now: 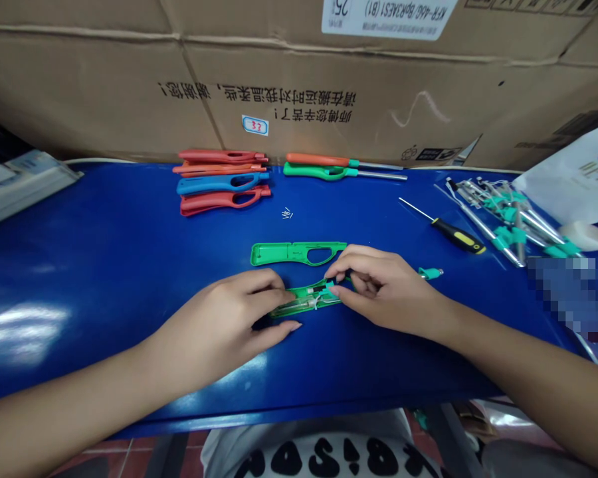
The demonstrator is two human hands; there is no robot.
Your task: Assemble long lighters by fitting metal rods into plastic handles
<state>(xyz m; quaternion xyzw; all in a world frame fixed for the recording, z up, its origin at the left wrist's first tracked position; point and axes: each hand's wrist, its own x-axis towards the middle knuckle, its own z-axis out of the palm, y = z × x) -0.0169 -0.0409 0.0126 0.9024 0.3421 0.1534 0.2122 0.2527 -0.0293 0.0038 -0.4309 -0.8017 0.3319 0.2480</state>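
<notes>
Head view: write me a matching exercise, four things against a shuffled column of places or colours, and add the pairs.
1. Blue casing
2. Screwdriver
3. Small label with a red number
4. Right hand

A. On the cardboard box
B. At the teal part in the green shell
C. Between an orange casing and a red casing
D. Black and yellow handle

Pairs: 1-C, 2-D, 3-A, 4-B
</notes>
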